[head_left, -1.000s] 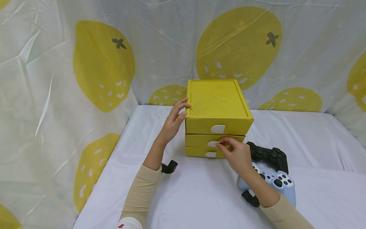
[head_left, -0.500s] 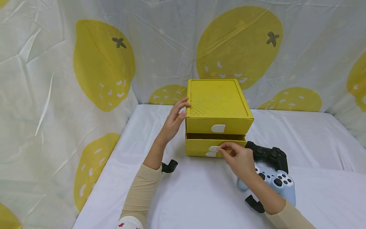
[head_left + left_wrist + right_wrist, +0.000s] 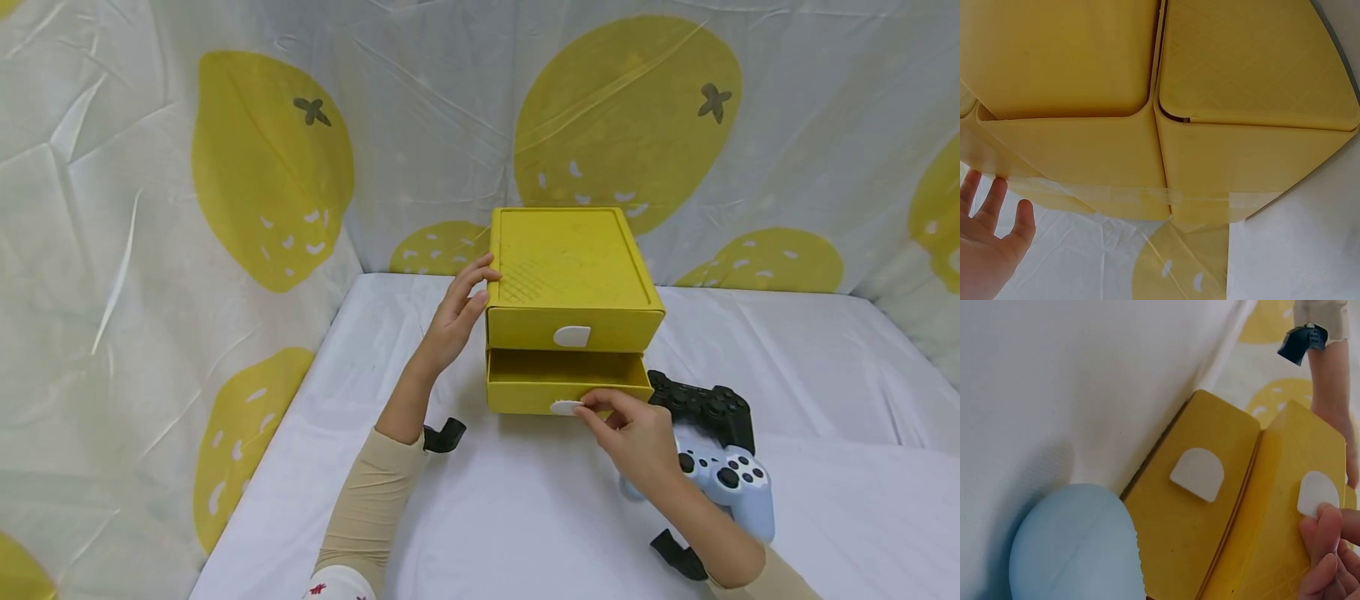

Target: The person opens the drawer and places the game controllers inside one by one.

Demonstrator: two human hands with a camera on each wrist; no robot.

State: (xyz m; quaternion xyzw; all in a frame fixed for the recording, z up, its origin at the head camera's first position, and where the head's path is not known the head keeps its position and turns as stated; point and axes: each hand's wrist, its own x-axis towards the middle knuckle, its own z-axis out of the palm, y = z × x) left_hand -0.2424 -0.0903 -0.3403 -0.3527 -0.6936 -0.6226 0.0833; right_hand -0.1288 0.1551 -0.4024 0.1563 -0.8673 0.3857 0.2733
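A yellow drawer unit [image 3: 566, 258] with white tab handles stands toward the back of the table. Its middle drawer [image 3: 525, 399] is pulled partway out, its yellow inside showing below the top drawer. My right hand [image 3: 633, 433] pinches that drawer's white tab [image 3: 565, 407] between thumb and fingers; the right wrist view shows the pinched tab [image 3: 1317, 492] too. In the head view the extended drawer hides the bottom drawer's tab, which the right wrist view shows as a bottom tab [image 3: 1199, 475]. My left hand [image 3: 456, 310] rests its extended fingers against the unit's left side.
To the right of the unit lie a black game controller [image 3: 712, 410] and a light blue game controller [image 3: 752, 500], the latter partly behind my right forearm. White cloth [image 3: 510, 508] covers the table. A lemon-print curtain [image 3: 435, 125] hangs behind it.
The middle drawer has gone from nearly closed to partway out, pulled toward me by my right hand on its tab. My left hand has stayed in place against the side.
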